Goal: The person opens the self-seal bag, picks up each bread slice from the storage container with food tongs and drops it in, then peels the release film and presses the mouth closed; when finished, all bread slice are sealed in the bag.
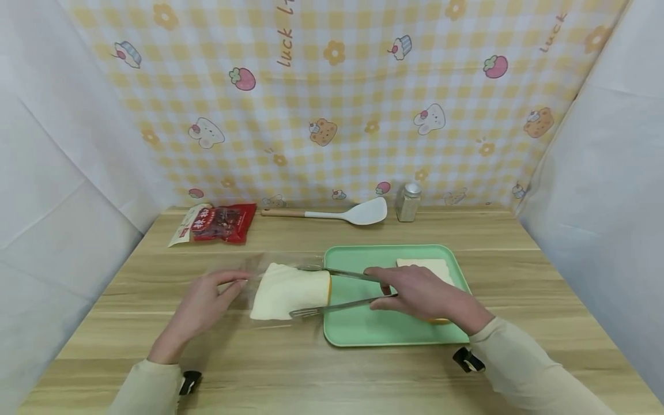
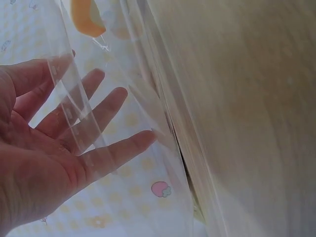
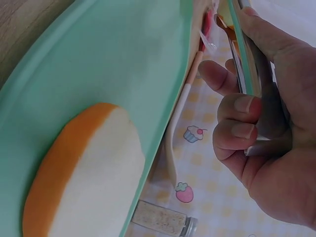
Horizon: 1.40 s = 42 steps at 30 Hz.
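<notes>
My left hand (image 1: 204,302) pinches the edge of a clear plastic bag (image 2: 66,79) between thumb and forefinger. Its other fingers are spread, seen through the film in the left wrist view. A white bread slice (image 1: 293,291) with an orange-brown crust lies over the clear film, its right end near the tray's left rim. With curled fingers, my right hand (image 1: 415,288) holds metal tongs (image 1: 353,302), whose two arms reach left along the slice's upper and lower edges. Beneath that hand, more bread (image 3: 98,173) lies on the green tray (image 1: 358,334).
Along the back of the wooden table lie a red food packet (image 1: 223,223) and a white spatula (image 1: 365,212) with a wooden handle. A glass shaker (image 1: 409,203) stands behind the tray. A checked cloth (image 1: 332,92) hangs at the back, with white sheets at both sides.
</notes>
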Motion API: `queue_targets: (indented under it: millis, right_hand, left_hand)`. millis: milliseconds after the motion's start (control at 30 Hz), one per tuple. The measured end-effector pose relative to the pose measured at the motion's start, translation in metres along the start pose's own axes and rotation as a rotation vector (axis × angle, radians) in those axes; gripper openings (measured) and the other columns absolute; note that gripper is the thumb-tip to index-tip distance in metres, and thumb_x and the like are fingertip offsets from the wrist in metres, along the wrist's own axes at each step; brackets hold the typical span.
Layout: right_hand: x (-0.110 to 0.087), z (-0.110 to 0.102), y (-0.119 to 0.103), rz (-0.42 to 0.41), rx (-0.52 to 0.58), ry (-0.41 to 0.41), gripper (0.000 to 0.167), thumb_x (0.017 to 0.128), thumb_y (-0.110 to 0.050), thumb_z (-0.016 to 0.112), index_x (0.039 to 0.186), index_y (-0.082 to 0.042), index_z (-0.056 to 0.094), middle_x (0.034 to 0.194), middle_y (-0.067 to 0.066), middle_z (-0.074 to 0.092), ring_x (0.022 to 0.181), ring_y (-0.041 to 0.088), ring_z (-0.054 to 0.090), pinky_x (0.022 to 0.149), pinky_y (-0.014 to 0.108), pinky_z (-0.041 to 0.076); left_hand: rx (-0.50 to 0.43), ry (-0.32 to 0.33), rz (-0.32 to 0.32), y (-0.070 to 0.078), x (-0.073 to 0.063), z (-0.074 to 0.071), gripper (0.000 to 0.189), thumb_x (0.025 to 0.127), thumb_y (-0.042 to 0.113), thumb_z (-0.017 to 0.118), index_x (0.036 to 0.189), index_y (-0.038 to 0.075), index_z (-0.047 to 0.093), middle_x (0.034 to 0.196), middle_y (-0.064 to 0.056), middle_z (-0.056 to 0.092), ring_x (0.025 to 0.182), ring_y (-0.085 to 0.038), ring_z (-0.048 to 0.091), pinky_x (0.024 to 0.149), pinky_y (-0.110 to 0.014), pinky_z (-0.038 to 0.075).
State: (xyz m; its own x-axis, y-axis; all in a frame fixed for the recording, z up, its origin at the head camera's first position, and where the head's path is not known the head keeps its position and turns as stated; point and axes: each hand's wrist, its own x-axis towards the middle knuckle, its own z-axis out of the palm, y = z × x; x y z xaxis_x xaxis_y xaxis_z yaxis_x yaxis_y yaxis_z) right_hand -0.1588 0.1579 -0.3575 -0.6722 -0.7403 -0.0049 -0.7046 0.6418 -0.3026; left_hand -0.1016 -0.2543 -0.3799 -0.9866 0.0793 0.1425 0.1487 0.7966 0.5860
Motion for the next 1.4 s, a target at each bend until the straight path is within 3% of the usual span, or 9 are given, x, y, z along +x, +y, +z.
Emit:
queue_targets:
  millis: [333, 800, 1000, 1400]
  right_hand:
    - [0.005, 0.009, -0.005, 0.012, 0.045, 0.0, 0.048, 0.101, -0.051, 0.068, 0.135, -0.019, 0.06, 0.084, -0.016, 0.06, 0.064, 0.0, 0.048, 0.057, 0.022, 0.043]
    - [0.022, 0.022, -0.017, -0.017, 0.035, 0.01, 0.053, 0.1, -0.048, 0.071, 0.14, -0.016, 0.059, 0.081, -0.016, 0.057, 0.064, -0.001, 0.049, 0.054, 0.021, 0.042]
    - [0.022, 0.021, -0.018, 0.021, 0.038, -0.016, 0.055, 0.1, -0.047, 0.071, 0.142, -0.014, 0.06, 0.073, -0.015, 0.053, 0.062, 0.0, 0.047, 0.053, 0.023, 0.041]
    - [0.018, 0.019, -0.017, 0.051, 0.081, -0.053, 0.059, 0.102, -0.047, 0.069, 0.147, -0.011, 0.057, 0.072, -0.013, 0.053, 0.063, 0.001, 0.044, 0.057, 0.025, 0.04]
  left_hand:
    - [-0.011, 0.025, -0.012, 0.003, 0.001, 0.002, 0.024, 0.105, 0.014, 0.065, 0.124, 0.006, 0.077, 0.133, -0.022, 0.072, 0.127, -0.044, 0.065, 0.102, -0.064, 0.051]
    - [-0.039, 0.059, -0.007, 0.009, 0.001, 0.005, 0.019, 0.102, 0.01, 0.068, 0.117, 0.007, 0.08, 0.133, -0.02, 0.073, 0.132, -0.045, 0.063, 0.104, -0.063, 0.051]
    - [-0.018, 0.103, -0.027, 0.011, -0.002, 0.001, 0.02, 0.102, 0.009, 0.068, 0.116, 0.002, 0.079, 0.135, -0.024, 0.07, 0.134, -0.049, 0.059, 0.109, -0.067, 0.047]
    - [0.007, 0.154, 0.006, 0.015, -0.002, -0.004, 0.02, 0.101, 0.006, 0.067, 0.115, 0.002, 0.08, 0.138, -0.025, 0.068, 0.134, -0.051, 0.058, 0.108, -0.069, 0.047]
